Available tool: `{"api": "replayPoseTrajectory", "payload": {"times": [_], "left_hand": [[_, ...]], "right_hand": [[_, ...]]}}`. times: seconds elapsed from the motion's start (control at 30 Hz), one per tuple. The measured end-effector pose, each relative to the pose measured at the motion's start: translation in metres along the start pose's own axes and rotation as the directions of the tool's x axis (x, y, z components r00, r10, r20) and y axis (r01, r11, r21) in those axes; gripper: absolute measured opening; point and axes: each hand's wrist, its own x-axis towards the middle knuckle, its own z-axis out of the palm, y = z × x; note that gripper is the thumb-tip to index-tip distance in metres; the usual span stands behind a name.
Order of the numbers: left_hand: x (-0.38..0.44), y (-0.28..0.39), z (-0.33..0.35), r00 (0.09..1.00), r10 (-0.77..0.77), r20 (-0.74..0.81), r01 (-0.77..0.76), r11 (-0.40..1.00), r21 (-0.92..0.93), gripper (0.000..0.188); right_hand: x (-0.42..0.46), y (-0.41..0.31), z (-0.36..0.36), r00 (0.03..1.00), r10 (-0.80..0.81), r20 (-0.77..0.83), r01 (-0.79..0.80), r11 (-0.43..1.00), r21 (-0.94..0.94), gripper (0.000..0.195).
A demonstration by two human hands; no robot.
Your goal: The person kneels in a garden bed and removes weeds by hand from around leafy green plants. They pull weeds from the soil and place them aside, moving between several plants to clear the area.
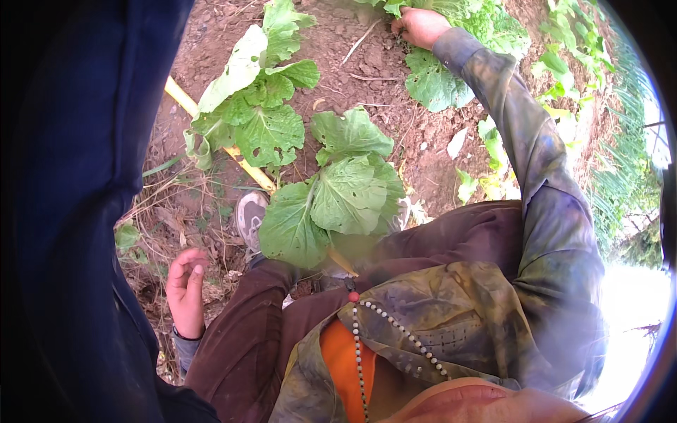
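Observation:
My right hand (421,27) reaches to the top of the view, among the lower leaves of a leafy cabbage plant (439,82). Its fingertips are bent down at the soil beside the plant, and whether they grip anything is hidden. To the left, my left hand (185,288) hangs in the air beside my knee, fingers loosely curled, thumb apart, nothing in it. Between my legs grows another cabbage plant (346,195) with broad green leaves. A third one (270,132), its leaves full of holes, stands farther left.
A yellow pole or pipe (248,169) runs along the ground under the leaves. My grey shoe (251,217) is planted near it. Dry grass (180,211) covers the left side. Dark blue fabric (69,211) blocks the left edge. More leafy plants (555,69) grow at right.

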Motion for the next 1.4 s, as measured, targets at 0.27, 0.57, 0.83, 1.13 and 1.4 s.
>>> {"api": "replayPoseTrajectory", "payload": {"times": [0.27, 0.57, 0.83, 1.13, 1.4], "left_hand": [[0.002, -0.001, 0.001, 1.000, 0.003, 0.011, -0.003, 1.000, 0.007, 0.027], [0.004, -0.001, 0.002, 1.000, 0.010, 0.016, -0.010, 1.000, 0.000, 0.025], [0.003, -0.003, -0.001, 1.000, 0.024, 0.016, -0.024, 1.000, 0.014, 0.026], [0.005, -0.001, 0.002, 0.998, 0.059, 0.003, -0.059, 0.995, 0.076, 0.026], [-0.006, 0.007, -0.079, 0.975, 0.073, -0.209, -0.028, 0.977, 0.210, 0.031]], "right_hand": [[0.000, -0.018, 0.022, 0.996, 0.054, 0.074, -0.043, 0.989, -0.144, 0.042], [0.005, -0.010, 0.039, 0.998, -0.034, 0.045, 0.043, 0.978, -0.202, 0.023], [0.000, -0.016, 0.039, 0.997, -0.083, -0.003, 0.078, 0.949, -0.306, 0.022], [-0.086, -0.064, -0.053, 0.890, -0.354, -0.287, 0.356, 0.933, -0.047, 0.015], [-0.258, -0.081, 0.025, 0.941, 0.315, 0.124, -0.326, 0.745, 0.581, 0.021]]}}
